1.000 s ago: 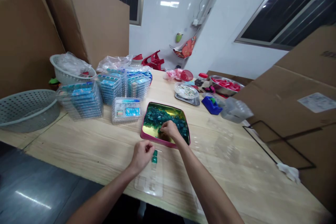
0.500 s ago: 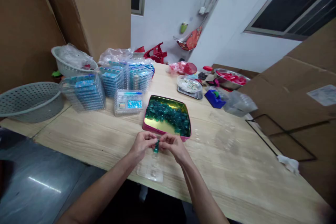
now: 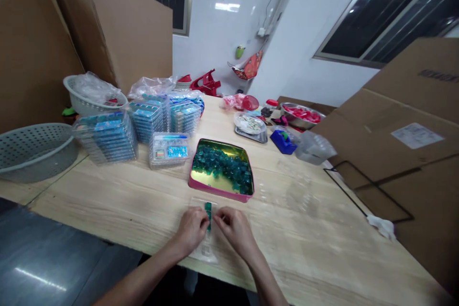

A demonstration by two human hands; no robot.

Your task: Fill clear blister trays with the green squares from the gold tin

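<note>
My left hand and my right hand rest close together on a clear plastic blister tray lying on the wooden table. Both hands have their fingers curled, pinching at small teal pieces set in the tray's upper slots. Just beyond the hands stands a pink-rimmed gold tin full of loose teal pieces.
Stacks of filled clear packs stand at the left, with a single pack in front. Two grey baskets sit far left. A scale, blue tape dispenser, metal bowl and cardboard boxes lie right.
My right hand left the tin and came to the blister tray. Both hands then moved down along the tray towards me, and teal pieces now sit in its upper slots.
</note>
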